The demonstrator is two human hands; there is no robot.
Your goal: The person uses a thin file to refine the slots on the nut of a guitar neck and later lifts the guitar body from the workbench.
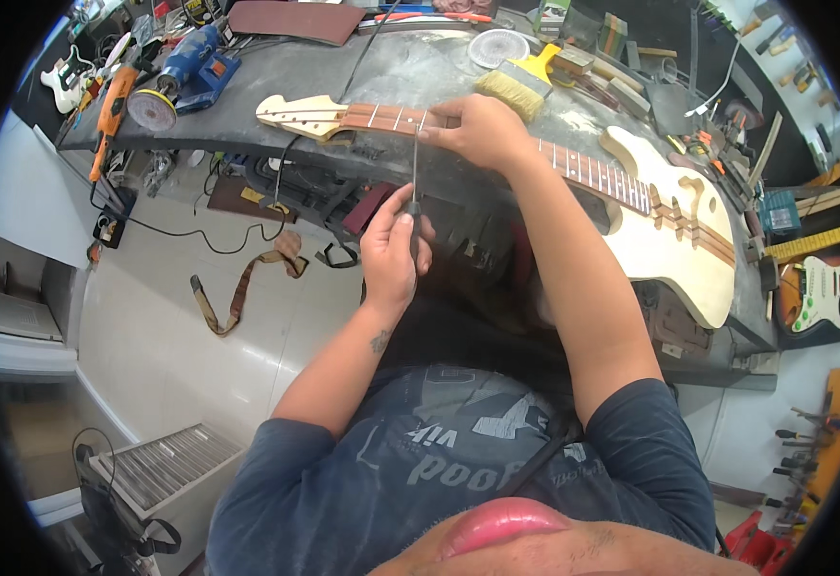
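An unpainted, pale wooden electric guitar (693, 254) lies along the front of the bench, its body to the right and its headstock (297, 116) to the left. The dark fretboard (583, 167) carries metal frets and white inlays. My left hand (391, 254) is closed around the dark handle of a slim file (416, 165), below the bench edge. The file's shaft points away from me, up to the neck. Over the upper neck, the fingertips of my right hand (482, 130) pinch the file's far end against the fretboard. My right hand and forearm hide part of the neck.
A wide yellow-handled brush (514, 88) lies behind the neck on the dark bench (285, 72), near a white mesh disc (498, 48). Blue and orange power tools (175, 72) sit at far left. Wood blocks crowd the back right. Another guitar (818, 293) stands at right; a strap (239, 293) lies on the floor.
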